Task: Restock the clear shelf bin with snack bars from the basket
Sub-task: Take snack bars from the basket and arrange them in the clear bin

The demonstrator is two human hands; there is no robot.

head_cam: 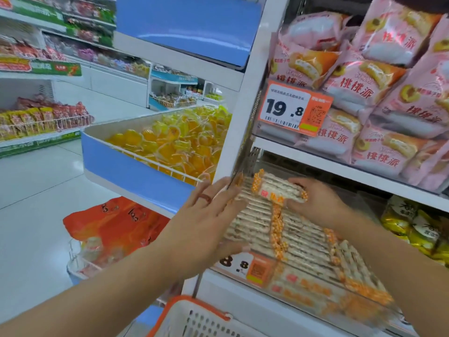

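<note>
We see one snack bar (279, 189) lying across the top of the stacked bars in the clear shelf bin (315, 295), long axis left to right. Our right hand (318, 198) pinches its right end; our left hand (206, 220), fingers straight and together, presses the stack's left side.
</note>
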